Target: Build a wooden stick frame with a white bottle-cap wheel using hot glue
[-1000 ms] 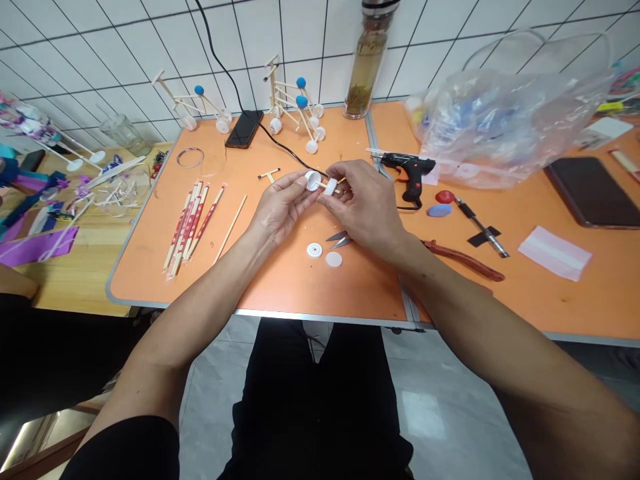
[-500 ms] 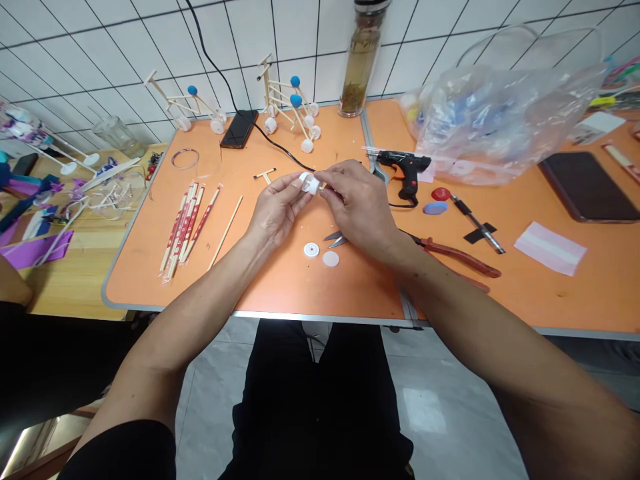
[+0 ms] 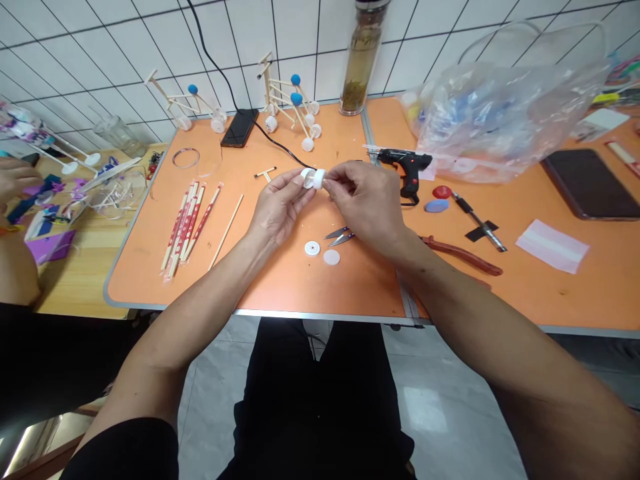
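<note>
Left hand (image 3: 277, 205): palm up and curled, pinching the left side of the white plastic caps (image 3: 313, 178) between thumb and fingers.
Right hand (image 3: 363, 203): palm down, clamped on the right side of the same caps, close to the left hand.
Caps: two small, round, smooth pieces pressed close together, held in the air above the orange table (image 3: 135, 280), near its middle; the hands hide whatever joins them.
Just below: a white pierced cap (image 3: 313, 249), a pale translucent disc (image 3: 331, 257) and small snips (image 3: 340, 236).
Farther right: a black hot glue gun (image 3: 403, 163) and red-handled pliers (image 3: 463, 257).
Farther left: paper-wrapped chopsticks (image 3: 183, 230).
Far edge: stick models with blue balls (image 3: 290, 100).
</note>
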Demonstrator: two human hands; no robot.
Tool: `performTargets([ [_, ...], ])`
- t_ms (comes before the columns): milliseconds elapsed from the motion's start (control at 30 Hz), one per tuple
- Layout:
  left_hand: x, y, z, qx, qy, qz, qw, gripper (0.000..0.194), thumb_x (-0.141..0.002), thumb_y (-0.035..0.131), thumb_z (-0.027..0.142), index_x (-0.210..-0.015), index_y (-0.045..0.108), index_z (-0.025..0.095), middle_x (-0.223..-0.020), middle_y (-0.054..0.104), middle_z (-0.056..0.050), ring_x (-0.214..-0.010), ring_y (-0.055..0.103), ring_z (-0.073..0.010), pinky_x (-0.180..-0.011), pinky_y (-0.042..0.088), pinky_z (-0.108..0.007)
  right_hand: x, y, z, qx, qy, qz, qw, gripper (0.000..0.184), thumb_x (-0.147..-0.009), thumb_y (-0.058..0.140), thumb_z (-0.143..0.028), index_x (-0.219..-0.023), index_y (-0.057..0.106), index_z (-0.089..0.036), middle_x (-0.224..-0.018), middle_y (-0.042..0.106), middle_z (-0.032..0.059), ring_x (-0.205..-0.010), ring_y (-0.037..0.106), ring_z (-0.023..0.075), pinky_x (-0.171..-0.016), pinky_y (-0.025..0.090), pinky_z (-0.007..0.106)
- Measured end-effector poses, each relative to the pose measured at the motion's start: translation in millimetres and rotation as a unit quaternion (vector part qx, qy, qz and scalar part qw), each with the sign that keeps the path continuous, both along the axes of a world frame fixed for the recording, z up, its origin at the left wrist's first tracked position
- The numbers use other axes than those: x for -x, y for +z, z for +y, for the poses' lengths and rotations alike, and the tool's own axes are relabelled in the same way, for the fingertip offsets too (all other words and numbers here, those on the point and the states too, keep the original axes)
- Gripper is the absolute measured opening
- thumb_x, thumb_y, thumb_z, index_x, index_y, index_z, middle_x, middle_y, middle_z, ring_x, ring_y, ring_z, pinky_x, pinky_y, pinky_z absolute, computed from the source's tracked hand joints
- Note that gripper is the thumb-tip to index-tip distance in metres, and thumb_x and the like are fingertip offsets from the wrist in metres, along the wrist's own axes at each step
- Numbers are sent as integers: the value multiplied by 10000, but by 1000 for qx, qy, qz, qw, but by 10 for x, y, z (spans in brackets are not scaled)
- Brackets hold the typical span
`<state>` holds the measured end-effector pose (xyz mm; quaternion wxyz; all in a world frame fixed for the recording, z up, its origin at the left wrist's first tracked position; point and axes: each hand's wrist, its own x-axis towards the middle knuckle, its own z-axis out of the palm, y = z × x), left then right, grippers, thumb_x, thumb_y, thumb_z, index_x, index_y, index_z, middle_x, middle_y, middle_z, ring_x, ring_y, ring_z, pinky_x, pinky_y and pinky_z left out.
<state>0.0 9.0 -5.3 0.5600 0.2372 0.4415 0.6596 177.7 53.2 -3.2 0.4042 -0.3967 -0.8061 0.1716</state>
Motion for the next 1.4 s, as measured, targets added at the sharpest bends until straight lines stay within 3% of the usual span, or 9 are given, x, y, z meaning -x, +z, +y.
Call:
performTargets([
  [267,9,-3,-2,3,-1,1,1000,98,-1066,788,158,-1004,836,217,-1217,922,-55,-1463,792,-241,-1327,608,-406,-37,-44,28,-21,-8,-80,997,205,-1123,594,-299,-1061,785,-255,-1133,860,136,-1072,787,355,-982,567,512],
  [833,-29,-65,-40,-33,12,35,999,23,-1015,893,241,-1038,895,245,-1292,915,-54,-1402,822,-243,-1285,621,-401,-9,-73,-26,-37,-20,-106,993,274,-1165,491,-371,-1096,721,-240,-1139,821,170,-1052,743,356,-913,556,495],
  [1133,-47,-68,-72,-69,26,72,995,155,-929,991,340,-1046,919,268,-1250,920,-38,-1455,785,-258,-1269,626,-408,15,-67,-24,-33,-27,-103,994,284,-1139,523,-378,-957,706,-259,-950,807,116,-872,700,301,-761,484,421],
  [1267,-50,-105,-73,-90,36,101,990,139,-941,978,342,-1051,931,271,-1224,923,-29,-1412,801,-250,-1253,626,-394,63,16,-29,77,10,-31,997,314,-1081,581,-337,-779,621,-261,-744,703,47,-693,598,222,-687,412,385],
  [1400,-68,-103,-88,-109,43,138,983,87,-999,911,309,-1079,938,289,-1222,926,-5,-1386,808,-235,-1250,622,-381,101,85,-62,256,77,76,961,291,-1064,614,-369,-797,633,-255,-697,630,-7,-595,499,168,-626,386,351],
])
